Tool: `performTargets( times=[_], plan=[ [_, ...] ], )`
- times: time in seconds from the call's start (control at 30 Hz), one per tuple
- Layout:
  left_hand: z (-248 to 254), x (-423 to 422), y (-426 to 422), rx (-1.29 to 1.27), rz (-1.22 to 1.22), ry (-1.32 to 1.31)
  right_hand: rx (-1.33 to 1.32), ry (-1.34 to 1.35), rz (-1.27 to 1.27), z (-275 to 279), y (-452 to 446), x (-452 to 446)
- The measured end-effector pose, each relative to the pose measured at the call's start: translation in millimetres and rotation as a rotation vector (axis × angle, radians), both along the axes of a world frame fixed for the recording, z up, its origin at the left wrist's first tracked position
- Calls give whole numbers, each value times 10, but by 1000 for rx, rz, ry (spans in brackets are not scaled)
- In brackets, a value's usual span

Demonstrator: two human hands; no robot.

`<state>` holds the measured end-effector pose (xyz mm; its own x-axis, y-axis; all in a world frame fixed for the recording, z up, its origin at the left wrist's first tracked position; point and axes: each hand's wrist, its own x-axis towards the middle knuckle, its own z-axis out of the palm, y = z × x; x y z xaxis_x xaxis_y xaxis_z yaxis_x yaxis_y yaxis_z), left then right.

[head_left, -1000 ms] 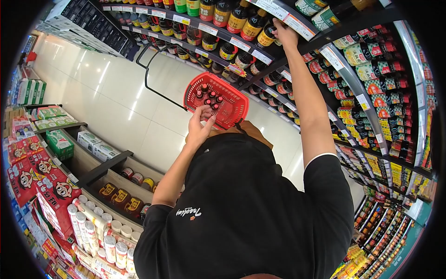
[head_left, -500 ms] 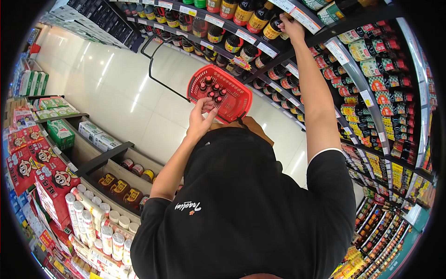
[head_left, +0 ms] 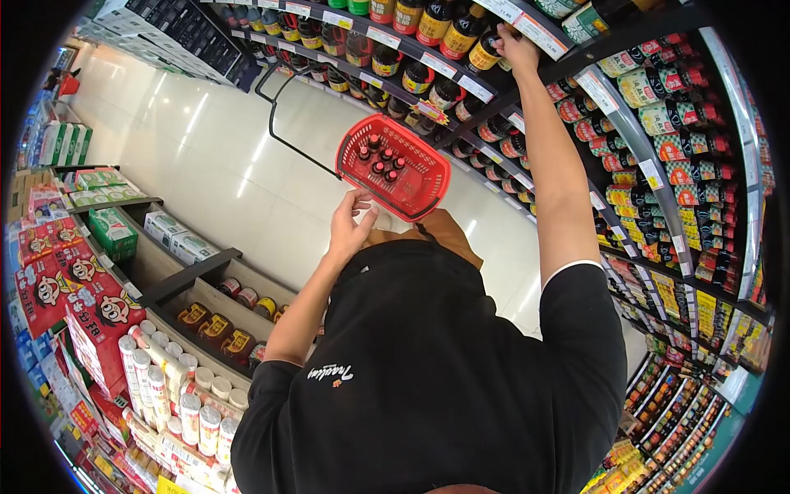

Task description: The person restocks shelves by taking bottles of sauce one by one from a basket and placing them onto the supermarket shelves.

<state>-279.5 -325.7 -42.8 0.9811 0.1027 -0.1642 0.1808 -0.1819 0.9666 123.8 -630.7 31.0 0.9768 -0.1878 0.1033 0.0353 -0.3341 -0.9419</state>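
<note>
My right hand (head_left: 517,51) reaches up to the shelf, its fingers round the upper part of a dark sauce bottle (head_left: 484,56) with a yellow label. That bottle stands at the end of a row of similar dark bottles (head_left: 432,23). Loosely curled, with fingers apart and nothing in them, my left hand (head_left: 352,221) hovers just beside the near rim of a red shopping basket (head_left: 428,177). Inside the basket several small dark bottles (head_left: 380,156) with red caps stand grouped together.
A long black handle (head_left: 280,132) extends from the basket over the pale floor (head_left: 222,165). Shelves of bottles (head_left: 675,148) rise on the right. On the left are a display bin with jars (head_left: 218,325), white canisters (head_left: 193,416) and red boxes (head_left: 99,313).
My left hand has drawn back from over the basket toward my body, and the small bottles show more fully. My right hand stays at the same bottle on the shelf.
</note>
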Motion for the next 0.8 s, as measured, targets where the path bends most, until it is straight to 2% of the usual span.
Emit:
performTargets(
  times=[0.3,0.4,0.47,0.5,0.53,0.6,0.67,0.73,0.8],
  plan=[
    [-12,133,-412,-8,47,18,93,-39,73,-69,-38,40],
    [57,172,-682,-53,63,51,157,-36,134,-375,-164,209],
    [-8,120,-830,-79,80,72,-162,-77,40,-141,-33,-9],
    [-74,101,-879,-85,92,73,-201,-50,-21,119,99,-264],
    [-114,64,-919,-93,100,76,-32,-72,-27,166,171,-434],
    [-122,-2,-966,-110,104,142,-9,-226,34,-4,127,-773],
    [-292,-92,-991,-108,104,217,292,-109,75,-40,218,-1283],
    [-421,-118,-961,-54,67,221,247,126,128,-502,185,-1712],
    [-459,-74,-887,-25,35,257,79,359,187,-1065,167,-2244]
  ],
)
